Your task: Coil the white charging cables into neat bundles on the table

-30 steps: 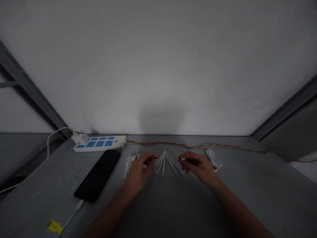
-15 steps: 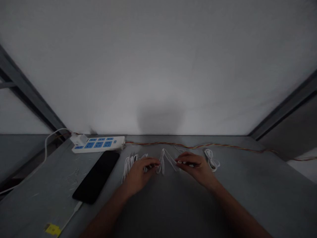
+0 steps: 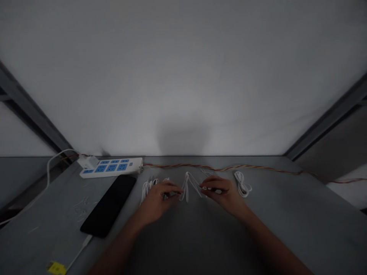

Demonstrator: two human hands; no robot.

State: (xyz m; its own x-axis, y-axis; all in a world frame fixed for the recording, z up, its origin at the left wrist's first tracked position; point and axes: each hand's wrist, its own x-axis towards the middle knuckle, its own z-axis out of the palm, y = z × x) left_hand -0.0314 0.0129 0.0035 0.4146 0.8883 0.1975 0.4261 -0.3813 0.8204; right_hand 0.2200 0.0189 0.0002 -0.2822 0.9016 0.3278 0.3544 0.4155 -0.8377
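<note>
A pale wall (image 3: 183,76) is rising behind a grey metal tabletop (image 3: 298,221), with dark metal rails (image 3: 323,118) slanting in at upper left and upper right. A twisted orange-and-yellow wire (image 3: 229,167) is running along the tabletop's far edge toward the right of the frame. At left, a white power strip (image 3: 110,167) with blue sockets is lying near that edge, carrying a white plug adapter (image 3: 88,162). A black smartphone (image 3: 108,205) is lying just in front of it, with a white charging cable (image 3: 77,254) leading toward a yellow tag (image 3: 56,268) at lower left.

At centre, white cable loops (image 3: 187,187) are lying in a narrow fan between the hands. The left hand (image 3: 156,200) is hovering beside a white cable bundle (image 3: 147,188), its fingers curled together near the loops, though I cannot tell whether they are gripping anything. The right hand (image 3: 220,193) is pinching a strand of the loops between thumb and forefinger, just left of a white cable coil (image 3: 241,184)
</note>
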